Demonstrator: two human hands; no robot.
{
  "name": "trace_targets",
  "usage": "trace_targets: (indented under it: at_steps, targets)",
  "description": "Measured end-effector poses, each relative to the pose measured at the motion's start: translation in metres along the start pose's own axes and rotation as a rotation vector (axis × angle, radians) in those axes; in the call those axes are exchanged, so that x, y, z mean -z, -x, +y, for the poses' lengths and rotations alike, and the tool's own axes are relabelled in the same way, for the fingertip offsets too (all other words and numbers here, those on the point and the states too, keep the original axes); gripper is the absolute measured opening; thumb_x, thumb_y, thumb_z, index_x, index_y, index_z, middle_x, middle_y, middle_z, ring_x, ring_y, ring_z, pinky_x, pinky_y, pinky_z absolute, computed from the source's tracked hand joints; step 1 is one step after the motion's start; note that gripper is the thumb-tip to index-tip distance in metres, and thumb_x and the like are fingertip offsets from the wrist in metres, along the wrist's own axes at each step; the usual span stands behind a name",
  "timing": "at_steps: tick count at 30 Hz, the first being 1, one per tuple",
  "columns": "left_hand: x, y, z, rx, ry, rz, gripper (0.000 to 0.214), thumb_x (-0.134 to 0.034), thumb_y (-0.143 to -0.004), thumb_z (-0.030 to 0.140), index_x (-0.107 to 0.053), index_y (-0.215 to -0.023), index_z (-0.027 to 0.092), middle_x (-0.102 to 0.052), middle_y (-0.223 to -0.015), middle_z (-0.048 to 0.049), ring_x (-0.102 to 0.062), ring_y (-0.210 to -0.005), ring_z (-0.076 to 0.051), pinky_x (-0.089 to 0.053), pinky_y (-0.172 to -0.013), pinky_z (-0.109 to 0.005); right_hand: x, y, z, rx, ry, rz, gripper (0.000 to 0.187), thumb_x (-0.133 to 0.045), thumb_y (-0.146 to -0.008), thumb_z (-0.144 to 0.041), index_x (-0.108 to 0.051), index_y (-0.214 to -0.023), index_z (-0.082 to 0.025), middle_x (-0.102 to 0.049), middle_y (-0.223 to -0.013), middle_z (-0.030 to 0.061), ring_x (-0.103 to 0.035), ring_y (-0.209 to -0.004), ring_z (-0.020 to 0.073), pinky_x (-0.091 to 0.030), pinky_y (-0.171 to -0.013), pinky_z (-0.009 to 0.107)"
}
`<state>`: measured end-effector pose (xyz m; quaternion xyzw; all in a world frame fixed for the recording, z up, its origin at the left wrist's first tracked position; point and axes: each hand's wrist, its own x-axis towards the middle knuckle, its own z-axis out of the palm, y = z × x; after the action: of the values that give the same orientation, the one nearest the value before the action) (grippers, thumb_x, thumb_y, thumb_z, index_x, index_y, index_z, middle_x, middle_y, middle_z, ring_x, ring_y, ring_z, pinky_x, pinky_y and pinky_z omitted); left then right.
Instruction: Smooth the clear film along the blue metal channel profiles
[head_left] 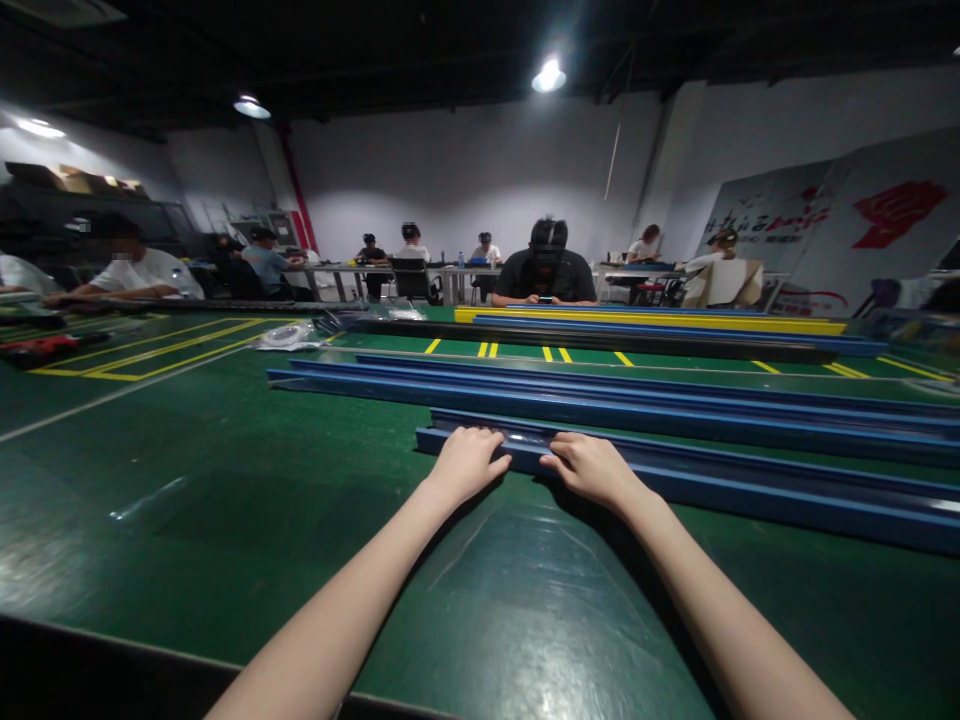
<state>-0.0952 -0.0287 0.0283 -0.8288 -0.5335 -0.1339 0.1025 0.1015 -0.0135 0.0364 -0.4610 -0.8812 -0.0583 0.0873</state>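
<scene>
A long blue channel-shaped rail (750, 492) lies across the green table in front of me, its open side up and its left end near my hands. My left hand (466, 462) is closed over its near wall by that end, with the fingers inside the channel and the thumb on the near side. A short way to the right, my right hand (589, 466) grips the same wall, fingers bent over the edge. Between the hands a shiny patch shows in the channel; I cannot make out what it is. The rail's right end runs out of view.
Behind lies a second blue rail (600, 398), roughly parallel. Farther back are a black bar (637, 340), a yellow rail (675, 318) and a clear plastic bundle (289, 335). A person in black (546, 270) sits across the table; several others sit around the room.
</scene>
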Motion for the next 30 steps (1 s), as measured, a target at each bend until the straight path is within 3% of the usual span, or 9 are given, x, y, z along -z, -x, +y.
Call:
trace_targets:
  at_steps: [20, 30]
  targets:
    - [-0.0053, 0.0032, 0.0011, -0.017, -0.011, 0.051, 0.025, -0.044, -0.082, 0.037, -0.056, -0.094, 0.018, -0.064, -0.090, -0.0053, -0.058, -0.084, -0.021, -0.040, -0.075, -0.033, -0.0006, 0.0041, -0.0022, 0.021, 0.030, 0.020, 0.042, -0.027, -0.088, -0.041, -0.061, -0.080, -0.018, -0.060, -0.086, 0.0058, -0.056, -0.080, 0.0147, -0.034, -0.062, 0.022]
    - [0.0006, 0.0039, -0.0053, -0.037, 0.014, -0.017, 0.026, -0.047, -0.081, 0.036, -0.054, -0.100, 0.020, -0.062, -0.101, -0.0044, -0.056, -0.093, -0.020, -0.039, -0.077, -0.030, -0.0015, 0.0055, -0.0025, 0.034, 0.065, 0.025, 0.036, -0.031, -0.087, -0.040, -0.059, -0.081, -0.018, -0.060, -0.089, 0.0062, -0.055, -0.084, 0.0152, -0.034, -0.062, 0.022]
